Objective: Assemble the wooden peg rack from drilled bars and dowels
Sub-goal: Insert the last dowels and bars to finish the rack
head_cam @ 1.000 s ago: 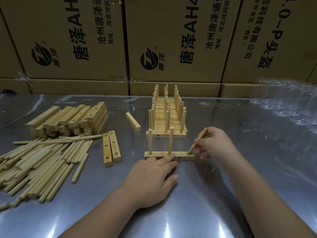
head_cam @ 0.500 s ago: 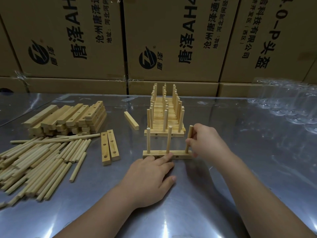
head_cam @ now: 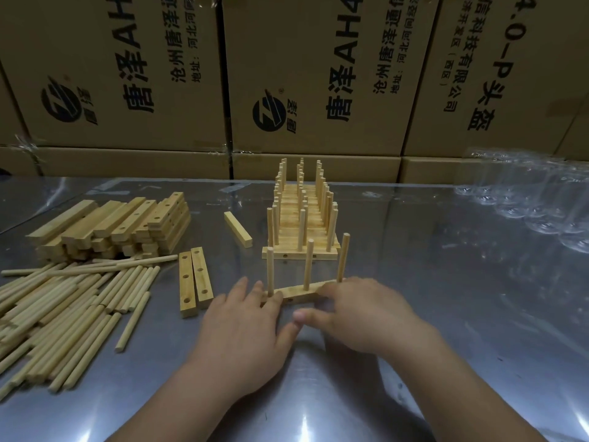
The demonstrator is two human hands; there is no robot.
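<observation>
Three dowels stand upright in the drilled bar [head_cam: 298, 290] at table center. Left hand [head_cam: 243, 330] lies flat w/ fingers spread, tips on the bar's 9 o'clock end, gripping nothing. Right hand [head_cam: 357, 314] covers the 3 o'clock end, fingers curled over it; can't tell if it's really clamped. Finished racks [head_cam: 301, 218] at 12, loose dowels [head_cam: 67, 307] and bar stack [head_cam: 111, 224] toward 9-10.

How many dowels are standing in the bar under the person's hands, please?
3: one at the bar's left end, one in the middle, one at the right end. None looks hidden.
</observation>
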